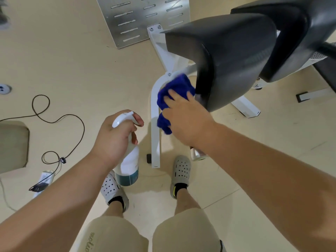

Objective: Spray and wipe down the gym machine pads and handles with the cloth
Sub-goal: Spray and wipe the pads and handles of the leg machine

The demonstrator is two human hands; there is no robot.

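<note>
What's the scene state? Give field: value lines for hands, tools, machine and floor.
left hand: grips spray bottle at its neck, nozzle pointing toward the machine
right hand: holds blue cloth, fingers spread over it, at the near edge of the black pad
machine: black pad on white frame
floor: black cable looped on the left, slotted metal plate at the top
</note>
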